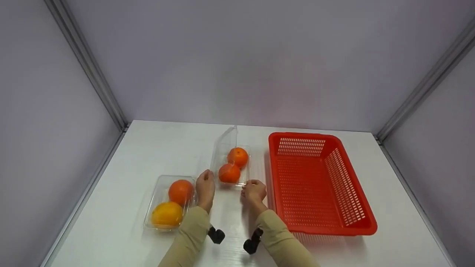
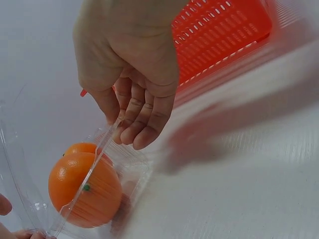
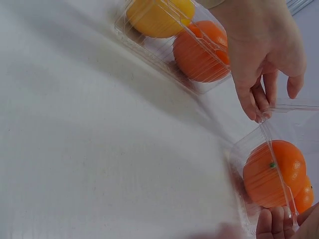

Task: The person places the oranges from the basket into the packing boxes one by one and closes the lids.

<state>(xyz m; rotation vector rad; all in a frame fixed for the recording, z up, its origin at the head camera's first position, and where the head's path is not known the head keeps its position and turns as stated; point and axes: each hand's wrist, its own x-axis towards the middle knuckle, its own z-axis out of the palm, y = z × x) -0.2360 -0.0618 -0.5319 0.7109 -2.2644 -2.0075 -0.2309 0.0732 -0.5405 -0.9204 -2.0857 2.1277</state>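
Note:
A clear plastic clamshell box (image 1: 243, 181) with its lid (image 1: 224, 142) raised on the left side holds two oranges, the far one (image 1: 238, 157) and the near one (image 1: 229, 173). My right hand (image 1: 255, 191) pinches the near right corner of its rim, thumb and index finger meeting there in the left wrist view. My left hand (image 1: 205, 188) is at the near left corner, where lid and tray meet; its fingertips (image 3: 262, 114) grip the plastic in the right wrist view. Only bits of the left hand show in the left wrist view.
A second clear box (image 1: 159, 183), left of my left hand, holds an orange (image 1: 180, 192) and a yellow fruit (image 1: 167, 214). To the right stands a red perforated basket (image 1: 356, 178), close beside my right hand. White walls (image 1: 237, 66) enclose the white table (image 1: 107, 207).

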